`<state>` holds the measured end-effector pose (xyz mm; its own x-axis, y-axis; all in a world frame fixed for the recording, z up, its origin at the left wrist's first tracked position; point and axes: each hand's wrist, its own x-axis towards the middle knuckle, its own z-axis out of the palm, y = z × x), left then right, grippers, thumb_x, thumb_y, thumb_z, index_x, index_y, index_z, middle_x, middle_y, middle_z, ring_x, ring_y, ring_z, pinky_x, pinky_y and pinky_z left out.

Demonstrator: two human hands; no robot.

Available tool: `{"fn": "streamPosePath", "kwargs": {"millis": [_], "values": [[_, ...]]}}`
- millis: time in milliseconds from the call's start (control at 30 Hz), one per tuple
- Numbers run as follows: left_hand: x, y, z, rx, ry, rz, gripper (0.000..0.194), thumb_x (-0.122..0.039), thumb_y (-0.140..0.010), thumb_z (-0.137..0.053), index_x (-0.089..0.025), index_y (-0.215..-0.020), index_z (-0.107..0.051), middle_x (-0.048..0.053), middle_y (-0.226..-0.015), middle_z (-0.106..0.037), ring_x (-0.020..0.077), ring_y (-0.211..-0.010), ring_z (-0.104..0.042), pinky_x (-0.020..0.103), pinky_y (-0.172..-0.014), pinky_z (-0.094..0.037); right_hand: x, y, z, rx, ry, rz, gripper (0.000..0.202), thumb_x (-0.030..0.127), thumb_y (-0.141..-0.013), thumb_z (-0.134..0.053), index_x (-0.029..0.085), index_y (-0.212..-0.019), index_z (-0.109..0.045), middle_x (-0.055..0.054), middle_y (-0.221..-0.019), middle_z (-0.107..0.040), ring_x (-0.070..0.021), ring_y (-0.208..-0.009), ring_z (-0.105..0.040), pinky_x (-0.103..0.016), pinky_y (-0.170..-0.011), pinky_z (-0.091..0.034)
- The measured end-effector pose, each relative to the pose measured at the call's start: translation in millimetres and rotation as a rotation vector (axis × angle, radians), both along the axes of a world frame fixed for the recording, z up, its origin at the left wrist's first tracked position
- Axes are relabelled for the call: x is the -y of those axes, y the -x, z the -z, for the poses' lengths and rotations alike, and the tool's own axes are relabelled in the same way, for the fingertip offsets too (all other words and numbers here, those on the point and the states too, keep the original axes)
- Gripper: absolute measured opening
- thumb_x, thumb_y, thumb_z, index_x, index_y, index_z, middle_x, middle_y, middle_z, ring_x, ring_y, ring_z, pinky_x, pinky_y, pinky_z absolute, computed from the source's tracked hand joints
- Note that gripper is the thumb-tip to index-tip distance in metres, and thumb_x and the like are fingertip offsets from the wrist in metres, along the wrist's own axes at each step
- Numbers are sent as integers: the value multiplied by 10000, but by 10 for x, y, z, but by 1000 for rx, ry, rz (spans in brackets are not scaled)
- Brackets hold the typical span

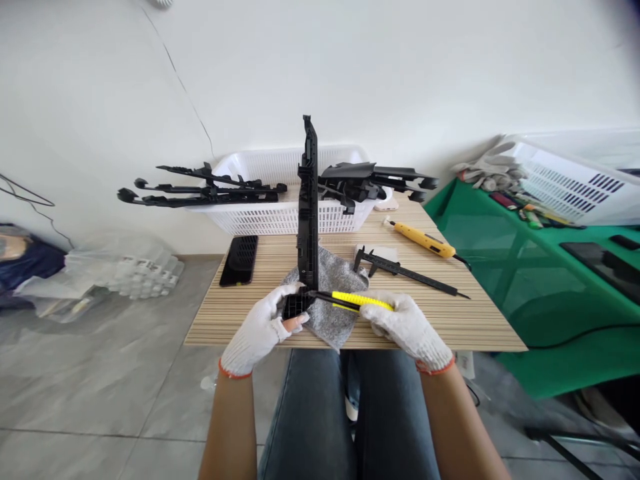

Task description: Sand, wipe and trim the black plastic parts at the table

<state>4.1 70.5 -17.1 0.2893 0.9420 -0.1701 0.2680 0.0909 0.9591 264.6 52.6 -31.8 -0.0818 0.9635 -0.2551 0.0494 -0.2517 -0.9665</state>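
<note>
My left hand, in a white knit glove, is closed around the lower end of a long black plastic part that stands upright over the table. A bare thumb pokes out of the glove and presses on the part's ribbed foot. In my gloved right hand are pliers with yellow-and-black handles, held almost level. Their tip touches or nearly touches the part just above my left fingers; the exact contact is too small to make out. Beneath both lies a grey cloth on the striped wooden table.
A white basket behind holds several similar black parts, jutting out both sides. A phone lies left; a caliper and a corded yellow tool lie right. Beside them, a green-covered table carries gloves and another basket.
</note>
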Motion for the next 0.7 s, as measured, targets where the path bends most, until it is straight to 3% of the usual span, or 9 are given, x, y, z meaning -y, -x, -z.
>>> {"fn": "streamPosePath", "kwargs": {"millis": [133, 233, 367, 467, 700], "values": [[-1, -5, -2, 2, -13, -3, 595, -407, -776, -767, -198, -1300, -578, 81, -1171, -688, 218, -973, -665, 321, -783, -582, 6, 11, -20, 15, -16, 35, 594, 618, -660, -718, 91, -931, -755, 46, -511, -417, -73, -464, -293, -235, -437, -237], [-3, -5, 6, -5, -22, -8, 609, -408, -772, -770, -190, -1306, -577, 84, -1149, -694, 218, -951, -666, 326, -782, -580, 9, 8, -30, 27, 5, -39, 581, 596, -656, -733, 92, -943, -754, 48, -509, -414, -73, -467, -294, -234, -437, -222], [-4, -1, 14, 3, -3, 3, 601, -417, -786, -764, -198, -1310, -567, 77, -1156, -689, 202, -930, -663, 321, -782, -578, 8, -7, 3, 22, -15, 21, 575, 598, -675, -723, 93, -950, -747, 50, -515, -418, -71, -466, -288, -232, -436, -219], [-3, 1, 15, 12, 6, 6, 607, -417, -789, -764, -204, -1318, -556, 71, -1145, -688, 197, -934, -658, 318, -787, -579, 8, -19, 36, 18, -2, -25, 547, 573, -677, -740, 100, -950, -745, 46, -532, -436, -72, -474, -299, -233, -444, -230], [-2, 1, 11, -7, 1, 0, 602, -419, -782, -764, -198, -1306, -564, 73, -1144, -689, 202, -925, -662, 310, -766, -574, 6, -21, 47, 2, 5, 15, 517, 595, -672, -731, 112, -857, -717, 44, -528, -426, -71, -467, -294, -235, -435, -210]]}}
